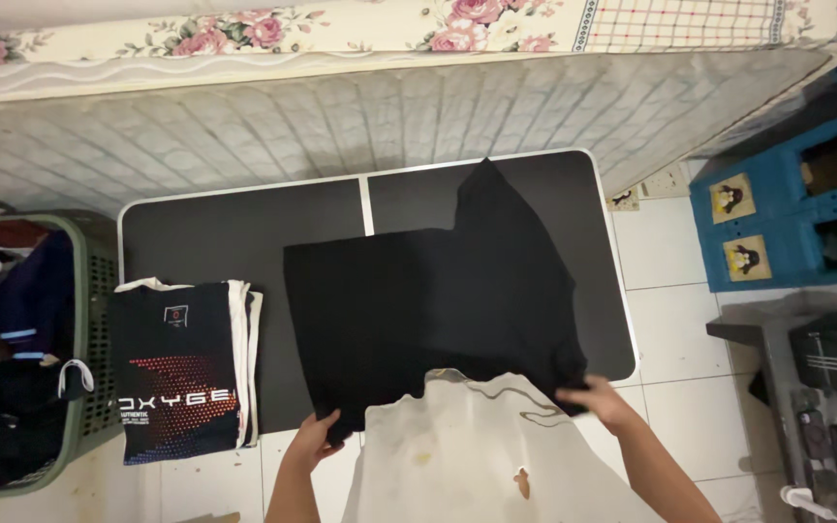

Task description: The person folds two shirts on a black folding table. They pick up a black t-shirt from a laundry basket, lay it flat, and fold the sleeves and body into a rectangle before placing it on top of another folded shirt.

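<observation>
— Shirt [438, 310], black, spread over table [244, 228] middle and right half, partly folded: left part squared off, right side doubled over, peak toward far edge.
— Hands?
— Left hand [314, 436] closed on shirt's near-left corner at near edge. Right hand [601, 399] closed on near-right corner, by table's near-right corner. Both pinching cloth, fingers curled.
— Done so far?
— Looks about halfway; more folds left, judging by size against stack [186, 368]. Stack at near-left corner, already folded, printed dark top uppermost, hanging over near edge.
— Around?
— Basket [89, 291], green, off left edge, full of unfolded clothes, so plenty left. Mattress [341, 116] leaning beyond far edge. Blue cabinet [796, 194] right, on floor.
— Obstructions?
— Little. Free space between stack and shirt narrow. Own pale apron or top [467, 455] covers shirt's near hem.
</observation>
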